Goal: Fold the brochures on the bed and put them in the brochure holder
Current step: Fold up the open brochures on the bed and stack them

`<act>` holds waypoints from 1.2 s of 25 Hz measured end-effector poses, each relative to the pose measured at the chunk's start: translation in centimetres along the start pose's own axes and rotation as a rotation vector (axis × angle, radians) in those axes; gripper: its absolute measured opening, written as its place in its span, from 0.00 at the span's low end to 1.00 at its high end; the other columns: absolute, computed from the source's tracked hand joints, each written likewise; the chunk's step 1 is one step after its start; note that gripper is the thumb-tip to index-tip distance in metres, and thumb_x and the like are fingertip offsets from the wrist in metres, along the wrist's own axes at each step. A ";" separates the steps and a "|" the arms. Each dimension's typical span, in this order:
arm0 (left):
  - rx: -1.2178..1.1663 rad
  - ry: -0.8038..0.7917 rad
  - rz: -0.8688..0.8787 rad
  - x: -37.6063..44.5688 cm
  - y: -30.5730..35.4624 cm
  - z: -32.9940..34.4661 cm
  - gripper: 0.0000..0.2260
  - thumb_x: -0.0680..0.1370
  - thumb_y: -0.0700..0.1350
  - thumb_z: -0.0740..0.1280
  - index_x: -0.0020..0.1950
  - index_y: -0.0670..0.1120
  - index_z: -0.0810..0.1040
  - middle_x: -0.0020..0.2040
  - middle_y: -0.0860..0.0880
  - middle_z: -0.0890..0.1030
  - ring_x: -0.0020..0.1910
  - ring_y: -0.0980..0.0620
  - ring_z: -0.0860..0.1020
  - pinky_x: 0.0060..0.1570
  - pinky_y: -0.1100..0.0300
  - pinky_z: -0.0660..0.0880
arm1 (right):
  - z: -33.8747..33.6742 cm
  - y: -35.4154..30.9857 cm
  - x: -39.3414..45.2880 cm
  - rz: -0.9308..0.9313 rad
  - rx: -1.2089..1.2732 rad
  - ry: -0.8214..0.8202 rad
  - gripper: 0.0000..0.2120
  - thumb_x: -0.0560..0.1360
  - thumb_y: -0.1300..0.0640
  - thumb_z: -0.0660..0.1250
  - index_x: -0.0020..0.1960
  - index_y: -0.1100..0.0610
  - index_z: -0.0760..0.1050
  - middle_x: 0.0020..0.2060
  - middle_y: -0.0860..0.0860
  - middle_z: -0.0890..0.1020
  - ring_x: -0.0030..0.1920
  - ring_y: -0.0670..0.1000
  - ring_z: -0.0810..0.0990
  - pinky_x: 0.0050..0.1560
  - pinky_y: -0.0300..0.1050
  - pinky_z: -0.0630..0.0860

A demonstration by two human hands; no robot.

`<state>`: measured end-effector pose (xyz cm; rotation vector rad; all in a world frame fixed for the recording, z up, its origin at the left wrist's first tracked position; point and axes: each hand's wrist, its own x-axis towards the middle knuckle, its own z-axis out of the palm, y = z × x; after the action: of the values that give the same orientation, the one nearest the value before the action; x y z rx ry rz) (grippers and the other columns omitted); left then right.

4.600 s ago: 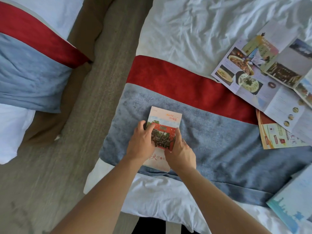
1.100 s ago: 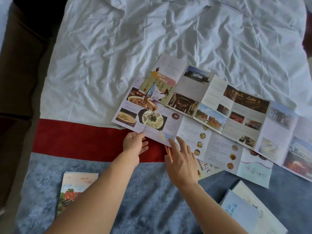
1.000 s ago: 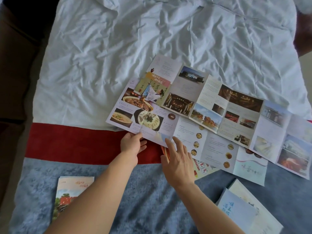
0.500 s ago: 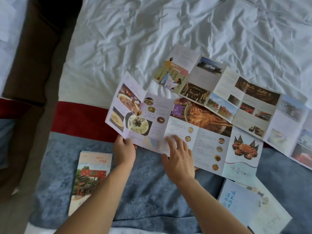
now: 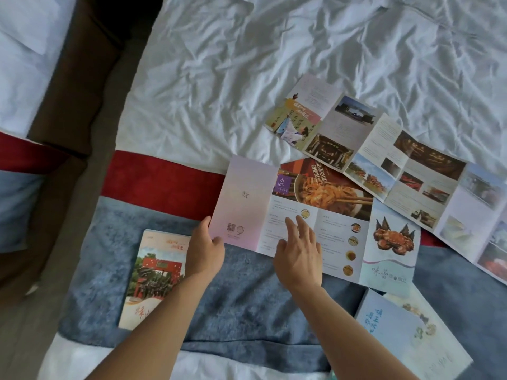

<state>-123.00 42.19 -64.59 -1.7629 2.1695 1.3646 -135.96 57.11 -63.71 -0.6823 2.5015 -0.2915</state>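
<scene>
Mid-frame on the bed [image 5: 247, 78], left hand [image 5: 204, 249] pinches the food brochure [image 5: 315, 223] by its folded pink panel, right hand [image 5: 299, 250] flat-fingered on it (holder unseen): align edges, then crease firmly.

The food brochure [image 5: 315, 229] now lies nearer the bed's foot, across the blue runner [image 5: 247, 297], clear of the long brochure [image 5: 397, 165]. Its left panel is folded over, showing a plain pink back instead of dishes. The left hand [image 5: 204, 249] pinches that panel's corner; the right hand [image 5: 299, 253] presses fingers on the middle panel.
</scene>
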 end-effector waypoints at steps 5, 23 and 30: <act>-0.077 0.008 -0.076 3.9 3.5 0.9 0.18 0.76 0.52 0.70 0.63 0.51 0.71 0.53 0.54 0.78 0.50 0.52 0.78 0.39 0.64 0.70 | -0.9 3.9 1.0 0.158 0.012 0.001 0.26 0.81 0.48 0.55 0.78 0.49 0.55 0.80 0.53 0.54 0.79 0.56 0.51 0.77 0.59 0.53; -0.271 0.164 -0.308 4.6 6.0 -3.8 0.07 0.71 0.40 0.58 0.32 0.45 0.67 0.29 0.48 0.72 0.29 0.48 0.69 0.31 0.59 0.62 | -2.0 2.6 0.8 0.074 0.010 -0.012 0.32 0.80 0.39 0.56 0.78 0.52 0.54 0.75 0.52 0.65 0.73 0.56 0.64 0.72 0.57 0.63; -0.533 -0.252 -0.284 1.9 10.0 1.3 0.02 0.69 0.43 0.56 0.36 0.49 0.64 0.35 0.47 0.72 0.39 0.47 0.70 0.44 0.51 0.66 | -3.0 6.9 0.4 0.251 0.032 -0.091 0.33 0.80 0.39 0.54 0.79 0.53 0.51 0.75 0.52 0.67 0.72 0.56 0.67 0.72 0.60 0.63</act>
<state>-132.32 41.28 -60.37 -1.8173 1.4463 2.0736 -140.68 62.93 -63.66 -0.3541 2.4564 -0.2029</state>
